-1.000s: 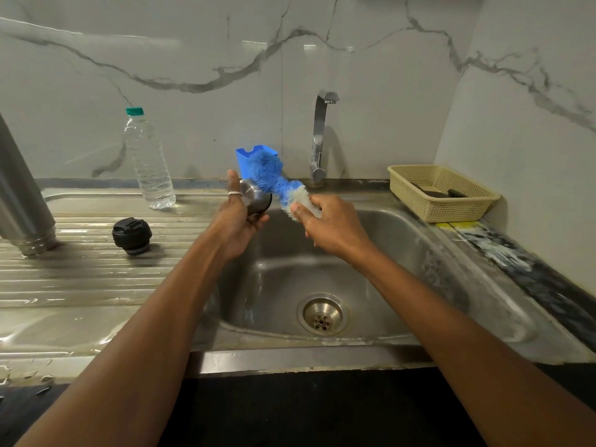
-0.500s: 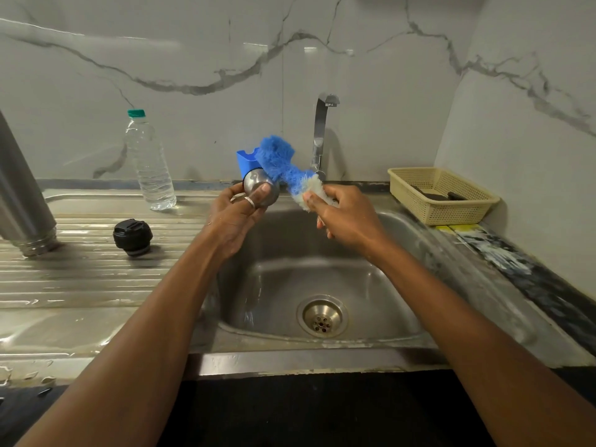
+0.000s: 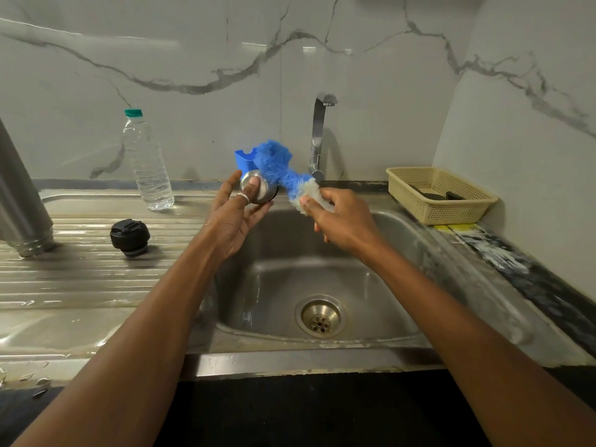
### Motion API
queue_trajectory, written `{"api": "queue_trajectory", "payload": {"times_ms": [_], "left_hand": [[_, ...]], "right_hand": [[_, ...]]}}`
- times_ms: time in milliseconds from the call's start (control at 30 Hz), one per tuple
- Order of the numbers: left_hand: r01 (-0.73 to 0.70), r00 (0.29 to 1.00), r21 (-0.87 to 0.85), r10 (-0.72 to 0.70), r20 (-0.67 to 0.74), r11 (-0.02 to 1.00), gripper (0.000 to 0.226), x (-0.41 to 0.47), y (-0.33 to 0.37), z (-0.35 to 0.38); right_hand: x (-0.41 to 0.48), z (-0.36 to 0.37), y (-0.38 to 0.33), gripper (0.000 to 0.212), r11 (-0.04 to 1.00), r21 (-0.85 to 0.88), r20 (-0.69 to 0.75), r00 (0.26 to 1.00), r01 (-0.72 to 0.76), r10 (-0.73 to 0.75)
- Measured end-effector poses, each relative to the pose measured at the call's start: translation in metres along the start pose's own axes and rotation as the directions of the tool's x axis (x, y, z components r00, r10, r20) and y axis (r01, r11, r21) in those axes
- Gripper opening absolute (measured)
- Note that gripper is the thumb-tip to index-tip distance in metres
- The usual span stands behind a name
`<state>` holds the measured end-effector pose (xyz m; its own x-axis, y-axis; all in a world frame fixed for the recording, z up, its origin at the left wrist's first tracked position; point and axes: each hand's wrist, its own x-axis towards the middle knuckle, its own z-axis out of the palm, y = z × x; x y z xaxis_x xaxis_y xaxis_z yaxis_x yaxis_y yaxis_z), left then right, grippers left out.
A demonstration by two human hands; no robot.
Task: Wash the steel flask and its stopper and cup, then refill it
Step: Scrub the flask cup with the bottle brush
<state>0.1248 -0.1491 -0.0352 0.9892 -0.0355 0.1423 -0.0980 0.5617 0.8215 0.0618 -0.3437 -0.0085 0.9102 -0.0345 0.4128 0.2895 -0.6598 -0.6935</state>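
The steel cup point(image 3: 266, 191) is held over the sink point(image 3: 403, 253), pinched between the fingertips and thumb of the left hand point(image 3: 235, 217), one fingertip laid across its base. A blue scrubber point(image 3: 277, 166), gripped in the right hand point(image 3: 343, 219)'s curled fingers, is touching the cup's side.

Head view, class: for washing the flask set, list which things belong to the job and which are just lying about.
Belong to the job: steel cup, held by the left hand; blue scrubber, gripped by the right hand; black stopper and steel flask on the drainboard; tap; sink.

Lying about: yellow basket; blue holder; plastic bottle, though it might serve the refill.
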Motion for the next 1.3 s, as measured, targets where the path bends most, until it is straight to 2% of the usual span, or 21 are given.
{"api": "queue_trajectory", "payload": {"times_ms": [200,333,433,567,733,1100,1300], "left_hand": [[0.034,0.998,0.095,-0.028,-0.058,0.995,0.042,0.005,-0.003,-0.001],[0.023,0.997,0.155,-0.011,-0.077,0.988,0.037,0.006,-0.007,-0.001],[0.018,0.995,0.21,0.003,-0.103,0.978,0.041,0.007,-0.008,-0.003],[0.025,0.989,0.192,0.004,-0.148,0.981,0.04,0.008,-0.006,-0.004],[0.053,0.99,0.177,-0.028,-0.139,0.983,0.038,0.009,-0.007,-0.004],[0.08,0.997,0.065,-0.079,-0.018,0.995,0.04,0.007,-0.003,-0.002],[0.107,0.993,0.103,-0.1,-0.068,0.989,0.038,0.007,-0.004,-0.002]], "right_hand": [[0.001,0.004,0.004,0.032,0.998,-0.06,-0.015,1.0,-0.015,0.014],[0.0,0.002,-0.001,0.031,0.999,-0.031,0.015,1.0,0.011,-0.01],[0.0,0.008,0.003,0.032,0.998,-0.055,0.007,0.999,-0.039,0.04],[-0.002,0.007,0.003,0.031,0.999,-0.044,0.02,1.0,-0.011,0.012],[-0.001,0.013,0.007,0.033,0.996,-0.058,0.009,0.997,-0.071,0.072],[-0.002,0.005,0.005,0.03,0.999,0.023,0.024,0.999,-0.045,0.044],[-0.003,0.007,0.008,0.031,0.999,-0.024,0.047,0.998,-0.036,0.037]]}}
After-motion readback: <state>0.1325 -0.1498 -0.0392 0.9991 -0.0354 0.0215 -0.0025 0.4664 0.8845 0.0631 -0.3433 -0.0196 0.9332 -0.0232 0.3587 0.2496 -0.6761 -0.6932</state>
